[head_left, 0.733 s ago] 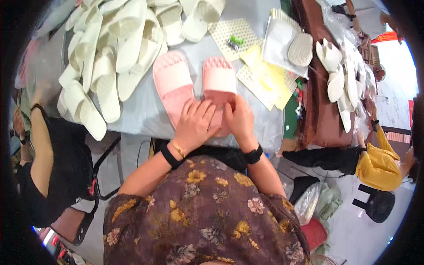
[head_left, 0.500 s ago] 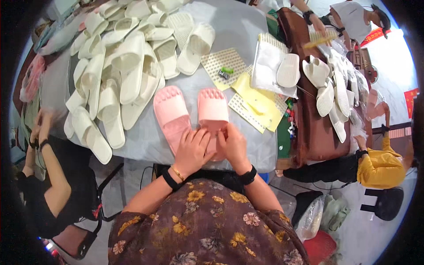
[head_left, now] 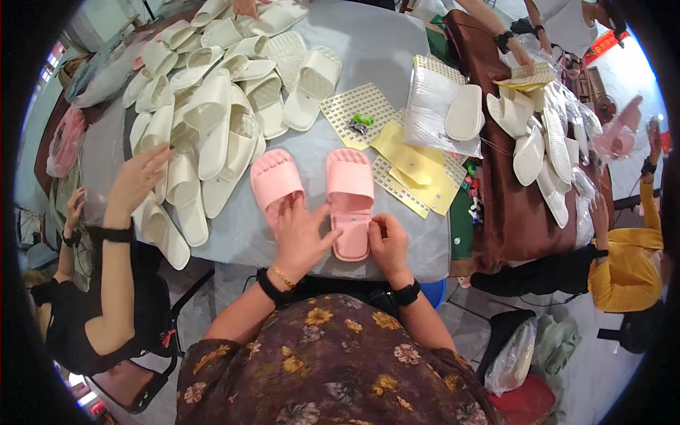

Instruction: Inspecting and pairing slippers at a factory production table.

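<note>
Two pink slippers lie side by side on the grey-covered table in front of me, toes pointing away. My left hand [head_left: 301, 232] has its fingers spread. Its fingertips rest at the opening of the left pink slipper [head_left: 275, 180], and its thumb reaches toward the right pink slipper [head_left: 351, 177]. A small pale spot shows on that slipper's insole, just below the strap. Against the slipper's right edge, my right hand [head_left: 389, 244] is closed with thumb and fingertips together. Whatever may be between those fingertips is too small to make out.
A heap of white slippers [head_left: 212, 106] covers the table's left side. Yellow sticker sheets [head_left: 411, 159] and a small green-and-black item [head_left: 362, 123] lie to the right. Beyond, a plastic-wrapped pack [head_left: 428, 106] carries a white slipper [head_left: 465, 113]. A co-worker's hand [head_left: 138, 177] reaches toward the heap.
My left hand has moved off the right slipper onto the left one. My right hand has shifted right to the slipper's edge. The slippers stand farther apart. The left co-worker's hand reaches to the heap.
</note>
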Motion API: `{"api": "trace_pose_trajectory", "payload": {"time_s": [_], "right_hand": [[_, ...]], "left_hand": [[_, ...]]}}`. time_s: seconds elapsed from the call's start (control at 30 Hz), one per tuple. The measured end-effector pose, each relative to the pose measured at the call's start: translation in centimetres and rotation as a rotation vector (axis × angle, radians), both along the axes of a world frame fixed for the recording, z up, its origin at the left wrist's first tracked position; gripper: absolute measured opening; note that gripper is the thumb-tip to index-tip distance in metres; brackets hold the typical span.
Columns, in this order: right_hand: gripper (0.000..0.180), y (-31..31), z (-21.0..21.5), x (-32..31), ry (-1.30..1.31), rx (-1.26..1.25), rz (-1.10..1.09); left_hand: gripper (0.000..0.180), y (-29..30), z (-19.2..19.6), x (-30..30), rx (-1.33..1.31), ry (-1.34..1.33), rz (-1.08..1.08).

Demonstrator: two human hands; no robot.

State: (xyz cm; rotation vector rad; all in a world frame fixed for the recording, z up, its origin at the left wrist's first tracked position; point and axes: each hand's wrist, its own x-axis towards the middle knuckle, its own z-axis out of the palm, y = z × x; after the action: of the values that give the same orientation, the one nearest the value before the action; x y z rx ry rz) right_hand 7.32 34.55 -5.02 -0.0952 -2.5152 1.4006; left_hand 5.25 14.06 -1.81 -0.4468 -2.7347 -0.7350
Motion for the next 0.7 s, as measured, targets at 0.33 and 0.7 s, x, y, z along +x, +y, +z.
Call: {"api": "trace_pose_trajectory", "payload": {"time_s": [0.33,0.7], "right_hand": [[0.006,0.0,-1.5,0.4,0.151,0.031,-0.016],[0.007,0.8,-1.6,0.6,0.129,0.086,-0.038]], "left_hand": [[0.05,3.2,-0.6,-1.5,-0.007,-0.117,0.02],[0.05,1.7,2.0,-2.1,0.266,-0.046,-0.052]]}}
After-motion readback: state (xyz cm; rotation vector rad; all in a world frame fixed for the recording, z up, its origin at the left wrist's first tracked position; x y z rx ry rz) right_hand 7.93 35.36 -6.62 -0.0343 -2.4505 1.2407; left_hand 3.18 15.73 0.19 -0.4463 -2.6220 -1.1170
